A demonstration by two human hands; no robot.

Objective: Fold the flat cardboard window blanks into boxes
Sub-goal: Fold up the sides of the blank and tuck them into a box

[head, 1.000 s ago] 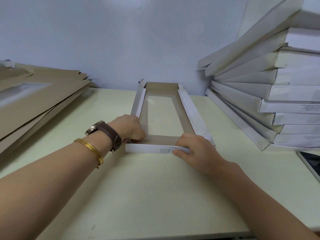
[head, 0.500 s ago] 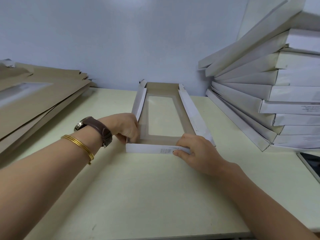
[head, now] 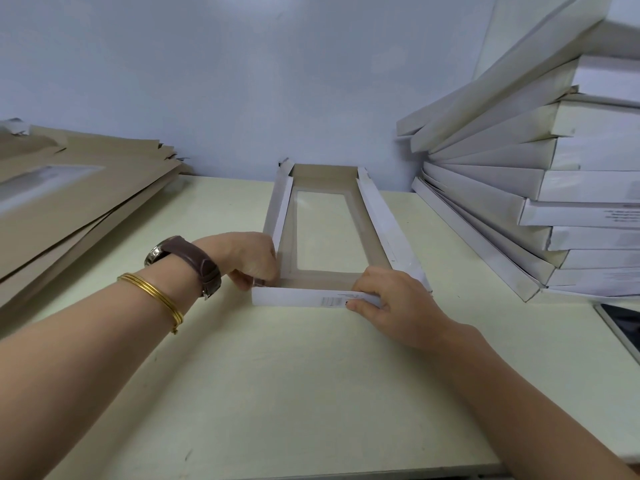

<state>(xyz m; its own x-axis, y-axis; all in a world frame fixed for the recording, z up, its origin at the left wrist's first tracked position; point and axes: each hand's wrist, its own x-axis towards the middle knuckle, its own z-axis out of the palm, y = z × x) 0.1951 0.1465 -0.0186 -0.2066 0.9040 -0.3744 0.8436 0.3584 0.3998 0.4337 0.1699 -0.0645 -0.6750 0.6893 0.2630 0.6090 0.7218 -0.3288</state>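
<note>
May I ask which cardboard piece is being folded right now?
The window box mid-table, its near corners held by the left hand and right hand; the flat brown blanks and stacked white boxes lie untouched.

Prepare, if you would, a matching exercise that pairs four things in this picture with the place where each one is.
Things:
1. flat brown blanks
2. folded white boxes
3. half-folded window box
4. wristwatch

Places:
A. strapped on the left wrist
B. middle of the table, held by the left hand and the right hand
C. stacked at the right
D. piled at the left

Pairs: 1-D, 2-C, 3-B, 4-A.
</note>
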